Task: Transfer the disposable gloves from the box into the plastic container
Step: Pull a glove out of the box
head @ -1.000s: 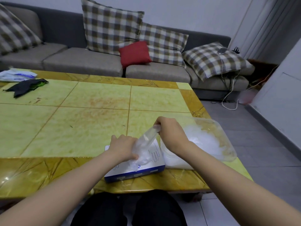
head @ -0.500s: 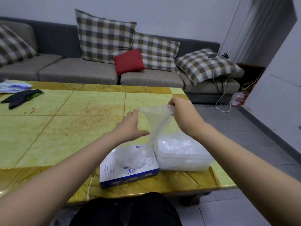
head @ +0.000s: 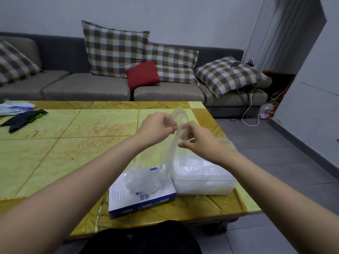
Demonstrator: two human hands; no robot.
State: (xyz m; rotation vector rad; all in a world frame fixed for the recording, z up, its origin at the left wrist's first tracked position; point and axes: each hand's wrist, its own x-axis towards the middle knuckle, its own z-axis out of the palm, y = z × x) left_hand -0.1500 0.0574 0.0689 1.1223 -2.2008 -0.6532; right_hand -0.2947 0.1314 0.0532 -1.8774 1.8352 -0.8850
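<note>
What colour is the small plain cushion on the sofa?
Red; the small cushion shows best in the head view, the only one.

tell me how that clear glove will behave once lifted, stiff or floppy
Probably floppy: the glove hangs limp from the left hand and right hand down toward the box. Likely very light; a fingertip pinch holds it. Thin film may slip.

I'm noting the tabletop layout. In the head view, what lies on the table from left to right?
dark cloth → glove box → plastic container. The white packet at the far left shares the cloth's span, so it is left out of the order.
</note>
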